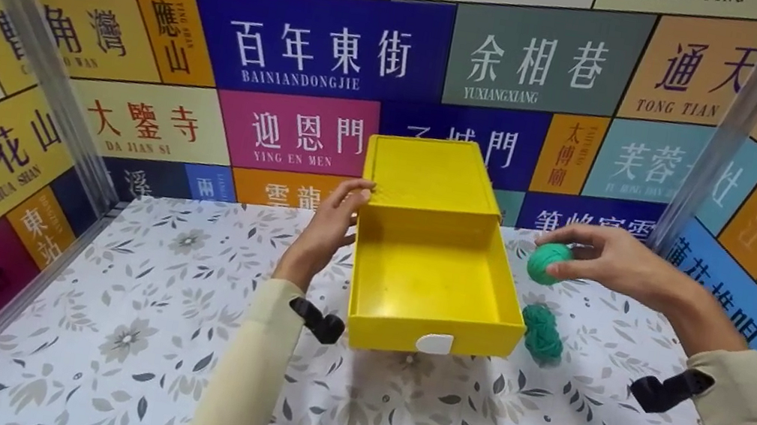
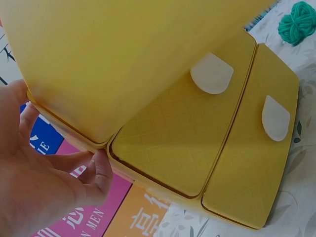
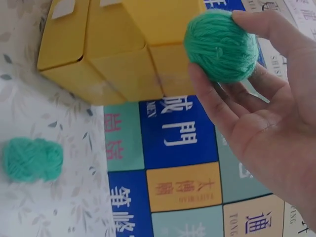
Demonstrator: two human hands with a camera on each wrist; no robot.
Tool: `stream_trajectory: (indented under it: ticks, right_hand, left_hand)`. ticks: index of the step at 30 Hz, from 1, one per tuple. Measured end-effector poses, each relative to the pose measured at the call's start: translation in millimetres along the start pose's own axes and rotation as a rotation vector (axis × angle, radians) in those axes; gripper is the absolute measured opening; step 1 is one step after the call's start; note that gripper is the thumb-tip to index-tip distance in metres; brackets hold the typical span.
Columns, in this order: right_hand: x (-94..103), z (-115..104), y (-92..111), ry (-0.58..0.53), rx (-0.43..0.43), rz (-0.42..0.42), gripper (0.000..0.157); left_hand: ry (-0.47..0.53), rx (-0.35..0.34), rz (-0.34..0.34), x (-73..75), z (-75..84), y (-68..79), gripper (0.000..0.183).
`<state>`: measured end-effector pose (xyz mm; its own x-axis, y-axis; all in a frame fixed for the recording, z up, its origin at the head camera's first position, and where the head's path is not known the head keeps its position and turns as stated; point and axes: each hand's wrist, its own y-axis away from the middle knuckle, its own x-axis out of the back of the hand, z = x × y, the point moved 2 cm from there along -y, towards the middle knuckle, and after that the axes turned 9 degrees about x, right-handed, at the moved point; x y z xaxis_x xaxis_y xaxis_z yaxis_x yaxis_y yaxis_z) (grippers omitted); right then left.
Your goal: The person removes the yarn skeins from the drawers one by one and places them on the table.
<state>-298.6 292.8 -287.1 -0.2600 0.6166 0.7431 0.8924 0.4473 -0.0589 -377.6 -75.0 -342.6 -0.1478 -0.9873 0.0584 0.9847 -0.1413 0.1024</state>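
A yellow drawer box (image 1: 434, 176) stands on the table with its top drawer (image 1: 431, 266) pulled out; nothing lies inside that drawer. Two lower drawers with white tabs (image 2: 212, 74) show beneath it in the left wrist view. My left hand (image 1: 327, 227) touches the box's left side with its fingertips near the upper edge. To the right of the drawer, my right hand (image 1: 606, 260) pinches a round ball of green yarn (image 3: 221, 45) between thumb and fingers, above the table. A darker green skein of yarn (image 1: 541, 333) lies on the table beside the box.
The table is covered by a white leaf-patterned cloth (image 1: 148, 374). A wall of colourful lettered panels (image 1: 314, 43) rises close behind the box. Clear upright posts (image 1: 730, 124) stand at both back corners.
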Motion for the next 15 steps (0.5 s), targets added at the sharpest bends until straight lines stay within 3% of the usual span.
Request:
stream_trajectory:
  ticks: [6,15]
  right_hand:
    - [-1.5,26.1,6.1,-0.014,-0.041,0.034,0.061]
    - [-13.2,86.0,19.0,-0.117,-0.147,0.12,0.067]
  left_hand:
    - [0.019,-0.006,-0.006,0.0,0.0,0.9,0.032]
    - [0.035,-0.003,-0.001,-0.7,1.1,0.0,0.032]
